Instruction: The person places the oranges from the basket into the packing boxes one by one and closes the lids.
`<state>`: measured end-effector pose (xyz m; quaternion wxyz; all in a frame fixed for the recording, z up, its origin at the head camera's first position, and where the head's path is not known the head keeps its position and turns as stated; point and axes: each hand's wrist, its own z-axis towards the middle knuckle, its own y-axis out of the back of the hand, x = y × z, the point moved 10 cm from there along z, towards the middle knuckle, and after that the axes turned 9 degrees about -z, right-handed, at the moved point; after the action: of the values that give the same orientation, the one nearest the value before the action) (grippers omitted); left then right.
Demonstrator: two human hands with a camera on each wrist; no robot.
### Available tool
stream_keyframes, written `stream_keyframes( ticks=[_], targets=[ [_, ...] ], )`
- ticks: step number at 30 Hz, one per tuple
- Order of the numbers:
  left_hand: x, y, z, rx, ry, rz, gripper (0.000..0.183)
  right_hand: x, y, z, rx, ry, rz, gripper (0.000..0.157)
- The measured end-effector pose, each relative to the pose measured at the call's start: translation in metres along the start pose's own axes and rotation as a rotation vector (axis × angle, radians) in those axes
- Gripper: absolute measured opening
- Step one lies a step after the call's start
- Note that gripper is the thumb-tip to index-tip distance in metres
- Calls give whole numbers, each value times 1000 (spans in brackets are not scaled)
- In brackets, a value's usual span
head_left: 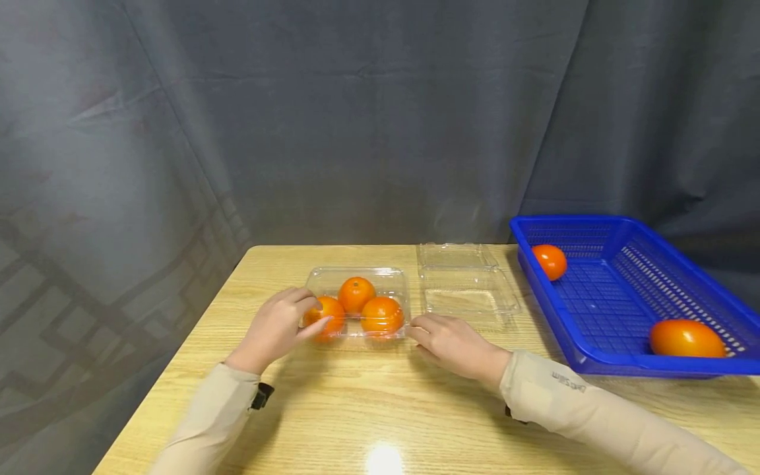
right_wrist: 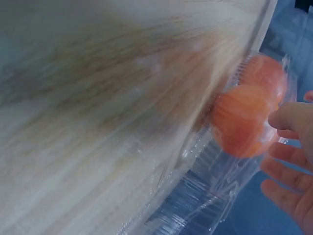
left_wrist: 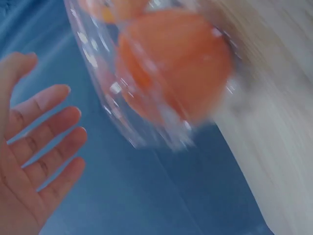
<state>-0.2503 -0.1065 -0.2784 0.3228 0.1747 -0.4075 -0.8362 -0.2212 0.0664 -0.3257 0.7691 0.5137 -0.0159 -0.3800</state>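
Observation:
A clear plastic clamshell box (head_left: 388, 280) sits on the table with three round orange-coloured fruits inside, among them a back fruit (head_left: 356, 295) and a right fruit (head_left: 382, 316). Clear plastic lies over the fruits. My left hand (head_left: 279, 326) is at the box's front left side, partly in front of the left fruit (head_left: 332, 316). Its fingers are spread apart, with nothing in the palm, in the left wrist view. At the front right corner, the fingertips of my right hand (head_left: 448, 343) are right at the box's edge. Those fingers look loosely bent in the right wrist view.
A second clear clamshell (head_left: 469, 300) lies opened just right of the first. Farther right stands a blue plastic basket (head_left: 549, 316), holding a fruit (head_left: 549, 262) at its back left and another fruit (head_left: 687, 338) near the front. A dark curtain (head_left: 380, 125) hangs behind the table (head_left: 356, 402).

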Motion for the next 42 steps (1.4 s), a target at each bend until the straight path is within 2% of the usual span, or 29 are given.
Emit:
stream_keyframes(
  ticks=[3,6,10,15,21,25,32,42],
  targets=[
    [-13,-4,11,7,-21,-9,21,-4,2,-2,28,-14,10,32],
    [-26,-11,23,35,-14,-24,21,-8,7,-5,40,-26,7,32],
    [-45,-26,38,91,-7,-49,28,-18,15,-11,53,-54,2,32],
    [-69,-45,54,158,-17,-68,40,-35,21,-24,98,-129,-4,37],
    [-93,-68,67,251,-51,-15,45,-58,39,-36,87,-199,-48,39],
    [-104,-86,70,309,-62,33,48,-72,58,-40,51,-233,-87,36],
    [-112,-118,70,392,-36,64,59,-96,87,-43,-16,-272,-103,36],
    [-114,-140,66,432,-1,135,65,-130,108,-57,-23,-372,-106,30]
  ],
)
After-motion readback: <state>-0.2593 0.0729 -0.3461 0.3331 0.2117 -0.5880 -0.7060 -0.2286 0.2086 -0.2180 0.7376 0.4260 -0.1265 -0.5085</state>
